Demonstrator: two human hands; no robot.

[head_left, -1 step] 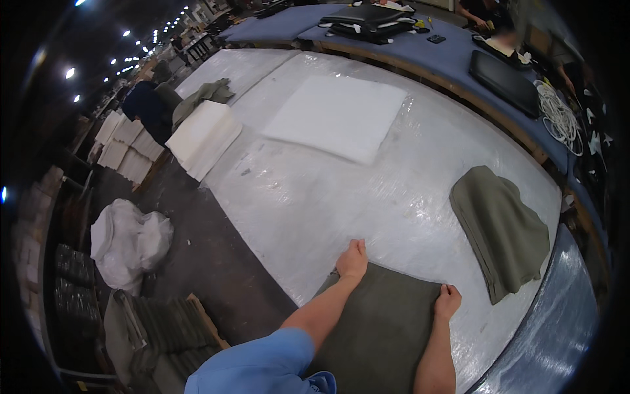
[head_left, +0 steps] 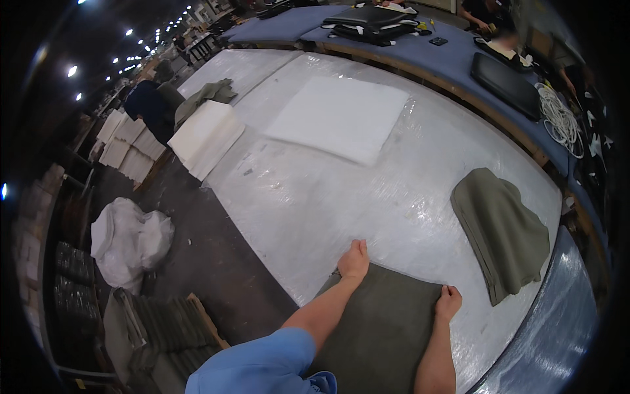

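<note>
Olive fabric piece (head_left: 380,322) in front of the torso, over near end of the plastic-covered table (head_left: 315,203); left hand (head_left: 354,261) grips its far left corner, right hand (head_left: 449,303) pinches its far right corner; second olive piece (head_left: 502,230) lies to the right, apart; white sheet (head_left: 341,118) flat farther up; blue table (head_left: 453,62) beyond, black padded panel (head_left: 504,84) on it.
</note>
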